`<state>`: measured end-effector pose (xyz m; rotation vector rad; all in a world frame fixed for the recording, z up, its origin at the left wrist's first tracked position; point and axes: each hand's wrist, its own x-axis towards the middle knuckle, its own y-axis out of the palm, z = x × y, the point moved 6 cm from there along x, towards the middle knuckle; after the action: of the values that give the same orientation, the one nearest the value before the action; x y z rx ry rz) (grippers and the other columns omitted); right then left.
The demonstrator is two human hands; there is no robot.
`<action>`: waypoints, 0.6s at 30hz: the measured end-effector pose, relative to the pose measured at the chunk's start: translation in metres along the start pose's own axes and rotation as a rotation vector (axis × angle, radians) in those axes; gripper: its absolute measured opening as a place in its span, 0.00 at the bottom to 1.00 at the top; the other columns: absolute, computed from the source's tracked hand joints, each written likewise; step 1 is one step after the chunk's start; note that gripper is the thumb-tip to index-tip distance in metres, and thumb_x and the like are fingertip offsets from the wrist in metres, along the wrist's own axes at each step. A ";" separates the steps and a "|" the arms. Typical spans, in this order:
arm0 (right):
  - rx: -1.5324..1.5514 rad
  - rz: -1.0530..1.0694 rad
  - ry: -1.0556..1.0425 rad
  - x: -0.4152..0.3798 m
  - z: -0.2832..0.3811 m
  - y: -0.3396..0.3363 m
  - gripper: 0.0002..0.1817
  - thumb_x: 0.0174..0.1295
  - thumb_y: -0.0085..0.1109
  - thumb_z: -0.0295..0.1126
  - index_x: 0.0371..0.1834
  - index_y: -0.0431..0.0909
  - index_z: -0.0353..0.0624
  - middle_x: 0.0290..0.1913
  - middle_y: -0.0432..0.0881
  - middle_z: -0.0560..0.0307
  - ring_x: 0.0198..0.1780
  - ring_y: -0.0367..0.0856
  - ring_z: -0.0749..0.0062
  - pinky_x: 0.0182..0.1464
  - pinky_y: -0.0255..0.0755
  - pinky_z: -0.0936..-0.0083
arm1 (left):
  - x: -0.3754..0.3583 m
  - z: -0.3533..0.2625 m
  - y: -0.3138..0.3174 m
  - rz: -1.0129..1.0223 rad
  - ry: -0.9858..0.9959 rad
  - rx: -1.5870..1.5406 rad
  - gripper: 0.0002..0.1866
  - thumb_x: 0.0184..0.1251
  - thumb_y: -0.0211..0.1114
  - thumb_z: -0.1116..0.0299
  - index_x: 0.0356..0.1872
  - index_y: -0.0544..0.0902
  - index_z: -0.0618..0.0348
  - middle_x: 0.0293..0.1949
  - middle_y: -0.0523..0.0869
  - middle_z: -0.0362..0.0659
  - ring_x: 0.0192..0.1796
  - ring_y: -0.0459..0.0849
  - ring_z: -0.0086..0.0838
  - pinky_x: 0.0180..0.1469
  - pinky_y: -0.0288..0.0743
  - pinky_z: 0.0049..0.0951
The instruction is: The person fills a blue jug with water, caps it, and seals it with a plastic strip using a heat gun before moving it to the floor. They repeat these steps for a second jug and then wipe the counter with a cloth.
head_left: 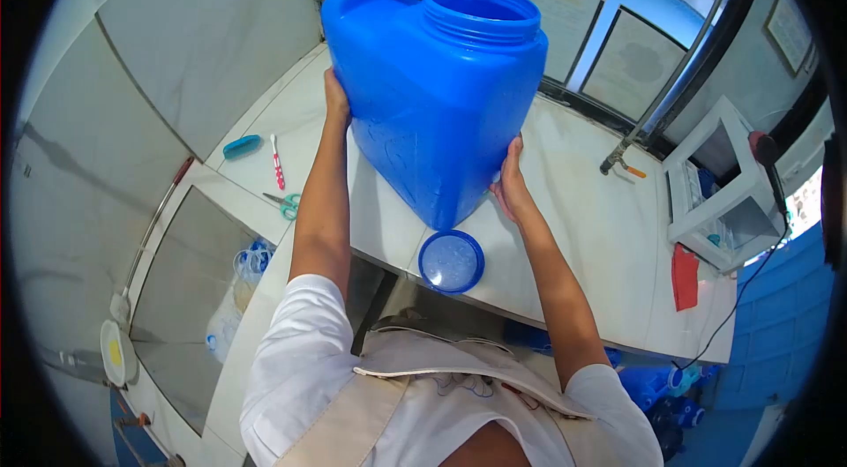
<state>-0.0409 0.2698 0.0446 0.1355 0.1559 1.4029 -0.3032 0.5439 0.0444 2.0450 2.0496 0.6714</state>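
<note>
A large blue plastic jerry can (423, 105) stands on the white counter between my hands, its wide threaded mouth (483, 13) uncapped. A clear vertical streak, like a stream of water, runs down into the mouth from above. My left hand (336, 98) holds the can's left side, its fingers partly hidden behind it. My right hand (509, 185) presses on the lower right side, with the fingers partly out of sight. Just in front of the can, a round blue screw cap (451, 261) lies at the counter's front edge.
Left on the counter (582, 202) are a blue brush (242, 147), a red-and-white toothbrush (277, 163) and green-handled scissors (287, 205). To the right are a tap with an orange handle (631, 169), a white rack (719, 194), a red cloth (685, 277) and a corded heat gun or dryer (766, 158).
</note>
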 end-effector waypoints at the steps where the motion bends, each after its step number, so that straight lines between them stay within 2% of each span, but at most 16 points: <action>1: 0.006 0.013 -0.003 0.009 -0.004 -0.006 0.42 0.60 0.24 0.70 0.72 0.28 0.64 0.74 0.29 0.59 0.74 0.31 0.56 0.61 0.46 0.33 | -0.005 -0.005 -0.007 -0.007 0.011 0.007 0.29 0.68 0.35 0.48 0.47 0.74 0.63 0.44 0.80 0.47 0.46 0.77 0.32 0.54 0.68 0.30; 3: -0.032 -0.034 -0.091 0.019 -0.009 -0.018 0.45 0.61 0.33 0.68 0.73 0.33 0.53 0.74 0.34 0.50 0.73 0.36 0.53 0.65 0.43 0.39 | -0.027 -0.014 -0.025 -0.136 0.071 0.008 0.28 0.68 0.34 0.48 0.47 0.74 0.63 0.44 0.80 0.47 0.47 0.77 0.33 0.53 0.68 0.30; 4: -0.023 -0.021 -0.089 0.010 -0.011 -0.018 0.45 0.61 0.33 0.68 0.73 0.33 0.53 0.74 0.34 0.50 0.73 0.36 0.53 0.65 0.43 0.39 | -0.043 -0.023 -0.025 -0.160 0.074 0.038 0.28 0.68 0.34 0.49 0.47 0.74 0.63 0.44 0.80 0.47 0.47 0.77 0.33 0.53 0.68 0.30; 6: -0.408 -0.448 -0.298 -0.033 -0.013 -0.027 0.44 0.62 0.48 0.58 0.71 0.42 0.41 0.71 0.43 0.40 0.71 0.45 0.49 0.67 0.47 0.49 | -0.059 -0.039 -0.025 -0.195 0.100 0.081 0.27 0.68 0.34 0.50 0.46 0.74 0.62 0.44 0.80 0.47 0.47 0.77 0.33 0.53 0.68 0.30; 7: -0.643 -0.465 -0.474 -0.076 -0.013 -0.014 0.34 0.58 0.57 0.40 0.62 0.54 0.32 0.61 0.58 0.36 0.64 0.55 0.42 0.64 0.53 0.56 | -0.060 -0.041 -0.026 -0.224 0.115 0.103 0.27 0.67 0.34 0.50 0.46 0.74 0.62 0.44 0.80 0.47 0.47 0.77 0.33 0.53 0.68 0.30; 8: -1.010 -0.310 -0.543 -0.109 -0.029 0.000 0.25 0.53 0.59 0.31 0.54 0.66 0.36 0.53 0.64 0.38 0.57 0.63 0.44 0.59 0.58 0.57 | -0.061 -0.043 -0.023 -0.225 0.128 0.098 0.27 0.67 0.34 0.50 0.46 0.74 0.62 0.44 0.80 0.47 0.47 0.77 0.33 0.53 0.68 0.30; 10: -1.232 0.104 -0.467 -0.151 -0.073 0.007 0.18 0.48 0.55 0.22 0.45 0.73 0.40 0.50 0.68 0.42 0.53 0.66 0.46 0.55 0.61 0.58 | -0.061 -0.042 -0.020 -0.209 0.100 0.045 0.27 0.67 0.34 0.51 0.46 0.75 0.62 0.44 0.81 0.47 0.46 0.78 0.33 0.53 0.69 0.30; 11: -1.230 0.109 -0.467 -0.148 -0.078 -0.003 0.18 0.48 0.55 0.22 0.45 0.73 0.40 0.50 0.68 0.42 0.53 0.66 0.46 0.55 0.61 0.58 | -0.061 -0.041 -0.023 -0.213 0.100 0.048 0.27 0.67 0.34 0.51 0.46 0.75 0.62 0.44 0.81 0.47 0.46 0.78 0.33 0.53 0.69 0.30; 13: -1.062 0.134 -0.414 -0.133 -0.091 -0.042 0.16 0.44 0.52 0.17 0.39 0.75 0.41 0.47 0.69 0.44 0.49 0.68 0.46 0.53 0.63 0.57 | -0.055 -0.037 -0.028 -0.206 0.090 0.098 0.26 0.67 0.34 0.51 0.45 0.75 0.61 0.43 0.81 0.47 0.45 0.78 0.33 0.52 0.70 0.31; 18: -1.145 -0.062 -0.274 -0.125 -0.071 -0.140 0.20 0.41 0.50 0.16 0.41 0.75 0.39 0.49 0.69 0.41 0.47 0.68 0.47 0.54 0.62 0.56 | -0.057 -0.037 -0.021 -0.205 0.131 0.043 0.26 0.67 0.34 0.52 0.46 0.75 0.61 0.43 0.81 0.47 0.45 0.79 0.33 0.52 0.70 0.31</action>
<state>0.0612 0.1239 -0.0472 -0.6189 -0.8592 1.2150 -0.3354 0.4821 0.0572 1.8221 2.3247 0.7464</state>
